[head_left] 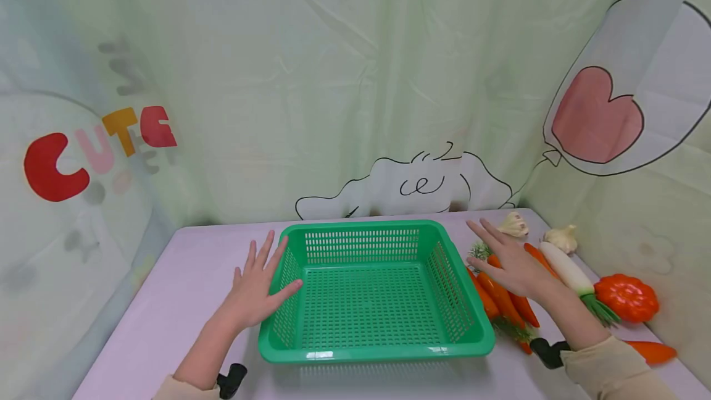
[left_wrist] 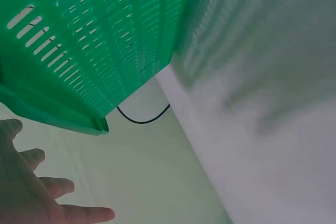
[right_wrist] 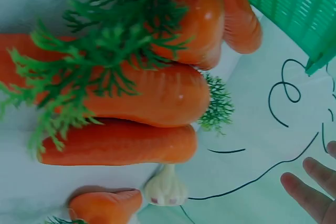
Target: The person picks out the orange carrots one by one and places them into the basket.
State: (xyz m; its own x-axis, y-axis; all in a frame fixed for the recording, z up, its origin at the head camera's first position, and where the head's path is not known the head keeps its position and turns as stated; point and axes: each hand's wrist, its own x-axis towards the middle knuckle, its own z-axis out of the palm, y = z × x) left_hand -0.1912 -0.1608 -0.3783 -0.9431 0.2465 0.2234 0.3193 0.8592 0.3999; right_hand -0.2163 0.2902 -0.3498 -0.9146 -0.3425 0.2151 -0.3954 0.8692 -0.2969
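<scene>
A green plastic basket [head_left: 378, 352] with slotted walls stands in the middle of the table, and nothing lies in it. My left hand [head_left: 252, 292] hovers at its left side, fingers spread, the thumb overlapping the rim in the head view. On the other side my right hand [head_left: 516, 264] is held with straight fingers over a pile of carrots [head_left: 502, 301], near the basket's right wall. Neither hand holds anything. Green leafy tops [right_wrist: 110, 40] lie across the carrots in the right wrist view. The left wrist view shows the basket's slotted outer wall [left_wrist: 121, 40] above the spread fingers.
To the right lie a white radish-like vegetable [head_left: 566, 267] with green leaves, a ribbed red-orange vegetable [head_left: 626, 298] and another carrot [head_left: 652, 352]. Garlic bulbs [head_left: 562, 239] sit at the back right. A printed curtain [head_left: 333, 97] hangs behind the pale table [head_left: 183, 276].
</scene>
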